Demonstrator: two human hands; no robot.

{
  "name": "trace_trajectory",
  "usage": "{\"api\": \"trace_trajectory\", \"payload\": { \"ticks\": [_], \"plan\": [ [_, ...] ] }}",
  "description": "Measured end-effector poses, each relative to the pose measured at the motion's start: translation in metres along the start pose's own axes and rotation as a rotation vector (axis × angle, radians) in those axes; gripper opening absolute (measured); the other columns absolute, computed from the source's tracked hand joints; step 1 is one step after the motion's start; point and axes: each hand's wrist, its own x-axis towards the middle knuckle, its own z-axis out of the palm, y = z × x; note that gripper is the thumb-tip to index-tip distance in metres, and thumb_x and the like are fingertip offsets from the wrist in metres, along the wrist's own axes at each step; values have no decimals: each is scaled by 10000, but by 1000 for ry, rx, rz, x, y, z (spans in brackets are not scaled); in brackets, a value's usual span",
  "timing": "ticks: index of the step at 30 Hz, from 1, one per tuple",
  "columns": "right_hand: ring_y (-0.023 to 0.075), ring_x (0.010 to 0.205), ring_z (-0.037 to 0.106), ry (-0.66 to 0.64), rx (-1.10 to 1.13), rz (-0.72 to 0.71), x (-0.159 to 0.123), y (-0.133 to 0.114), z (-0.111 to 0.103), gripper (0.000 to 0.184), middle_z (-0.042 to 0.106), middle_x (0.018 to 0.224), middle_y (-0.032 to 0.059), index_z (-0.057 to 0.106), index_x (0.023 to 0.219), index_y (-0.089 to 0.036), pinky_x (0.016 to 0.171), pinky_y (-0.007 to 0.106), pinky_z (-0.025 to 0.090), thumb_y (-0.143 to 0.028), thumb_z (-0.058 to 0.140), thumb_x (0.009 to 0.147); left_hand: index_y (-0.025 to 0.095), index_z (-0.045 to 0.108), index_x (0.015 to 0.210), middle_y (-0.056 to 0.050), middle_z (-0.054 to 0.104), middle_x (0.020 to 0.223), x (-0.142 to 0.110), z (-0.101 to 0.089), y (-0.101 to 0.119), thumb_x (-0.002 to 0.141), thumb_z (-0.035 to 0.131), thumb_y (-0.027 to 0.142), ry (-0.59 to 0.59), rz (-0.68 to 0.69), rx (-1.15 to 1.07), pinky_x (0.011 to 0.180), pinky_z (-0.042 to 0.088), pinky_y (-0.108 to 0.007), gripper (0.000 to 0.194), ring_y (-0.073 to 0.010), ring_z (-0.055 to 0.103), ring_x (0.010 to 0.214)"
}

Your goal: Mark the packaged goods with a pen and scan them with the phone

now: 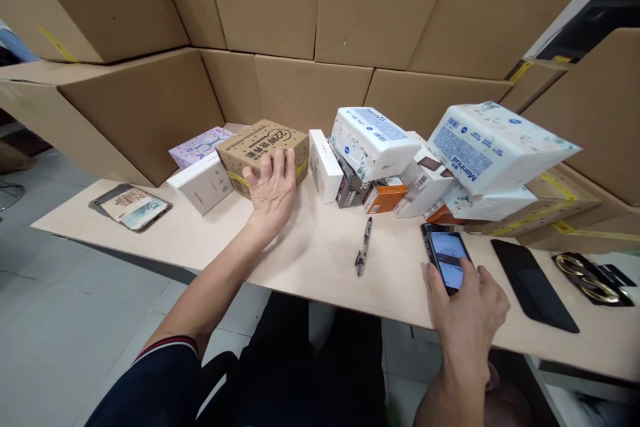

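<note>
My left hand (273,190) lies on the front of a brown printed cardboard box (260,140), its fingers stretched out over the top edge. At the right, my right hand (470,303) is around the lower end of a smartphone (449,260) with a lit screen. The thumb is at the phone's left side, and the index finger is over the screen. The other fingers are bent beside it. A pen (365,247) lies on the table between my hands. A white box (203,183) and a purple box (200,145) stand left of the brown box.
Tissue packs (375,140) rest on small boxes at the table's back, including an orange box (385,197). Banknotes (133,207) lie on a dark device at left. A black slab (535,283) and gold-handled scissors (590,280) lie at right. Large cartons (310,87) wall the back.
</note>
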Motion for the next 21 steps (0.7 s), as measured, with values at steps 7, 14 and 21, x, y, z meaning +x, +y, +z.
{"api": "trace_trajectory", "payload": {
  "ticks": [7, 14, 21],
  "plan": [
    [370, 1205, 560, 136, 56, -55, -3, 5, 3, 566, 647, 1234, 271, 698, 1157, -42, 1030, 514, 411, -536, 566, 916, 170, 443, 1493, -202, 434, 1531, 9, 11, 18, 962, 345, 105, 16, 197, -58, 1154, 262, -600, 545, -368, 356, 1423],
    [359, 1169, 612, 145, 135, -27, -4, 4, 0, 424, 683, 1191, 227, 718, 1091, -97, 1001, 533, 441, -463, 602, 910, 282, 522, 1404, -171, 548, 1167, 16, 23, 53, 977, 464, 411, -251, 203, -140, 820, 509, -463, 449, -335, 569, 1034],
    [343, 1146, 644, 164, 129, -75, -5, 7, 3, 389, 699, 1154, 235, 718, 1064, -81, 996, 519, 463, -424, 602, 921, 244, 549, 1283, -118, 551, 1056, 1, 5, 33, 976, 434, 326, -280, 141, -83, 720, 506, -367, 337, -259, 633, 860]
  ]
}}
